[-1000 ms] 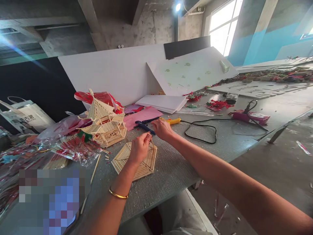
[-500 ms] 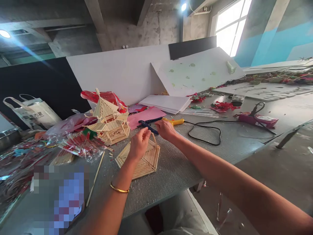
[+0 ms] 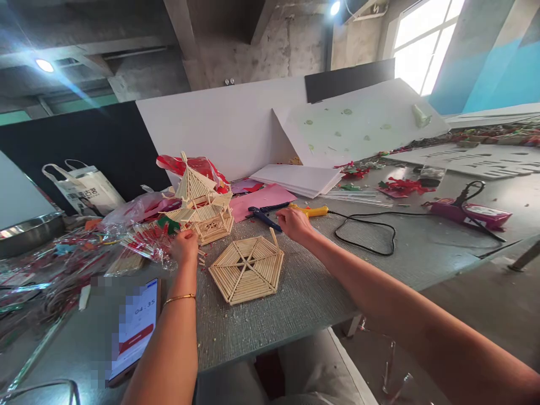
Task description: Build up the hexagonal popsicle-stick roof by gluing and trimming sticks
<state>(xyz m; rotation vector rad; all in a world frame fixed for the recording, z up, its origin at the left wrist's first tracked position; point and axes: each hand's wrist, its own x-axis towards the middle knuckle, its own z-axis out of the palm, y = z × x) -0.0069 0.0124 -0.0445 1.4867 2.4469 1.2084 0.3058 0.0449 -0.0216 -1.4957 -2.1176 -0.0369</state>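
My left hand is closed beside the small pagoda-like stick model, close to some short stick pieces. Whatever its fingers may pinch is too small to make out. A hexagonal panel of thin wooden sticks lies flat between my hands, with one short stick rising from its far right corner. Above that corner is my right hand, its fingers curled together and partly hidden. Just behind it show a yellow-handled corded tool and dark blue-handled pliers.
Plastic-wrapped sticks and a phone lie on the left. A black cord runs toward a purple box-like object on the right. White boards and pink paper lie behind. The table's front edge is close to me.
My left hand has moved left, from above the hexagonal panel to beside the stick model, uncovering the panel. My right hand stays near the yellow-handled tool. The view has shifted slightly.
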